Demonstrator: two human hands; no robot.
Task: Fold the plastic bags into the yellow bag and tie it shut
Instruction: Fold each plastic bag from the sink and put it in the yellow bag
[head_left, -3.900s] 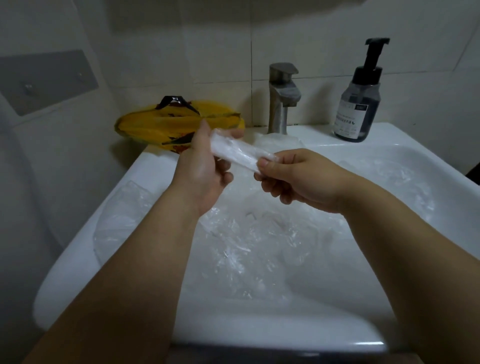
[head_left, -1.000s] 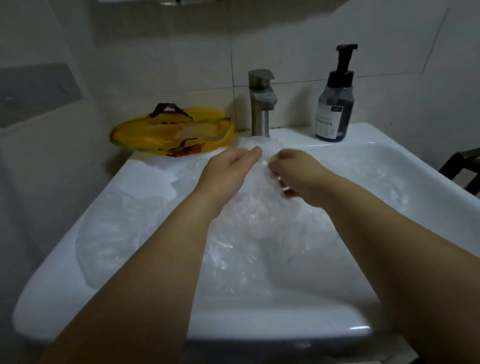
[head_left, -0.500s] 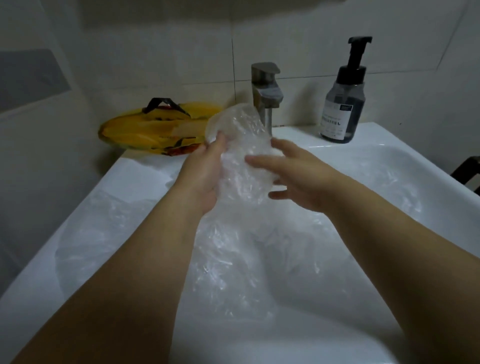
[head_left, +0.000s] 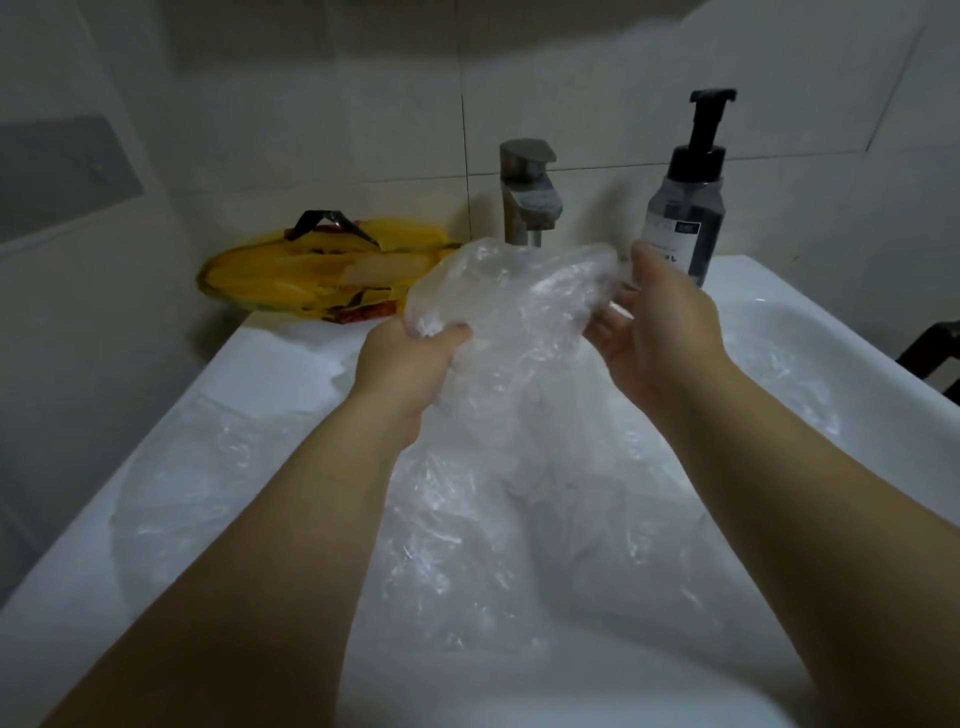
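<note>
A crumpled clear plastic bag (head_left: 514, 312) is held up over the white sink (head_left: 270, 374), in front of the tap. My left hand (head_left: 410, 364) grips its left lower part with curled fingers. My right hand (head_left: 660, 332) holds its right edge, thumb on top and fingers underneath. The yellow bag (head_left: 311, 280) with black handles lies flat on the sink's back left ledge, apart from both hands. More clear plastic bags (head_left: 467, 545) fill the basin below my forearms.
A steel tap (head_left: 527, 192) stands at the back centre of the sink. A soap pump bottle (head_left: 685, 208) stands on the back right ledge. Tiled walls close in behind and at the left. A dark object (head_left: 935, 353) shows at the right edge.
The clear bag has been lifted from the basin and spread wider between my hands. My right hand moved right, from flat against the bag to holding its edge.
</note>
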